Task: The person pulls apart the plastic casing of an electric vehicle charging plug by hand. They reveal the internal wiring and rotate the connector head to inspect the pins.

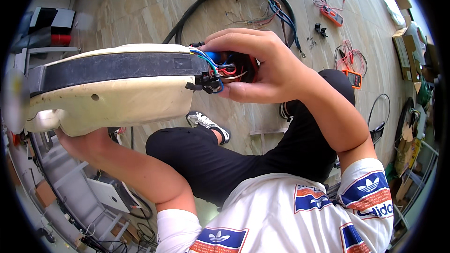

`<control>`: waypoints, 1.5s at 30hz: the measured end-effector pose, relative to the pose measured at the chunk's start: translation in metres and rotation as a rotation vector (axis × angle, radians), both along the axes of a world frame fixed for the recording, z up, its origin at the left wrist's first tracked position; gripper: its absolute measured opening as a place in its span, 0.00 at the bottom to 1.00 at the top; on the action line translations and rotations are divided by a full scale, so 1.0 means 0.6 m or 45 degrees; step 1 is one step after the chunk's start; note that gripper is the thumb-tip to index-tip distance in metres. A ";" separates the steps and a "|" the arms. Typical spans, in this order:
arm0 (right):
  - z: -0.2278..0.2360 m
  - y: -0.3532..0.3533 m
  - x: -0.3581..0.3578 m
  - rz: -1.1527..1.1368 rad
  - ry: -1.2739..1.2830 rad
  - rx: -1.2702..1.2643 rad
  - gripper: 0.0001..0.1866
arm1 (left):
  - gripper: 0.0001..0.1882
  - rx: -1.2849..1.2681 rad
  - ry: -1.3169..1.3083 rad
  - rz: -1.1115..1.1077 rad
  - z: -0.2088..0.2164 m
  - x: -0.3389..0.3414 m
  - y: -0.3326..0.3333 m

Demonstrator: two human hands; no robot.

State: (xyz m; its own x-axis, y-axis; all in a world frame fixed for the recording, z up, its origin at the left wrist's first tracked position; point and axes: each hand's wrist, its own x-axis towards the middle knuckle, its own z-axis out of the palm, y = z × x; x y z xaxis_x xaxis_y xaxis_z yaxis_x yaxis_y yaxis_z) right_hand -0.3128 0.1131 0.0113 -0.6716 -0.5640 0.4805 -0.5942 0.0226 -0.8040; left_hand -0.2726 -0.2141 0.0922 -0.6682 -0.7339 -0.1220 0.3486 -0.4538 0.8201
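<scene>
Cream-and-black housing (126, 68) raised above the tiled floor (150, 11), left hand (80, 139) mostly hidden beneath its left end, grip impossible to tell, right hand (274, 65) grasping the dark part (244, 65) at its right end, coloured wires (211, 62) exposed there.

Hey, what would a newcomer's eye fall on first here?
Probably the big cream-and-black housing across the left, with coloured wires bunched at its right end. The right hand curls around that wired end. Beyond it, a thick black cable loops over the floor.
</scene>
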 end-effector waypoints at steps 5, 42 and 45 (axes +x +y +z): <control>-0.005 -0.002 0.007 -0.026 0.001 -0.030 0.25 | 0.19 0.102 0.043 -0.039 -0.019 -0.003 -0.037; -0.029 -0.035 0.025 -0.110 -0.565 -0.328 0.49 | 0.32 -0.726 -0.116 0.117 -0.034 0.064 -0.130; -0.040 -0.033 0.017 -0.107 -0.347 -0.332 0.50 | 0.28 -0.844 -0.219 0.282 -0.024 0.052 -0.093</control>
State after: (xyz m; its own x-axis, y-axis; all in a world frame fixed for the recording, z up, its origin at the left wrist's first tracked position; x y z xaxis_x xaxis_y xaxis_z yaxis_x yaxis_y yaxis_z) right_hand -0.3024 0.0931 -0.0124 -0.8332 -0.3840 0.3979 -0.3624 -0.1643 -0.9174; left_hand -0.2411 -0.2696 0.0776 -0.5065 -0.8060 0.3063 0.2161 0.2252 0.9501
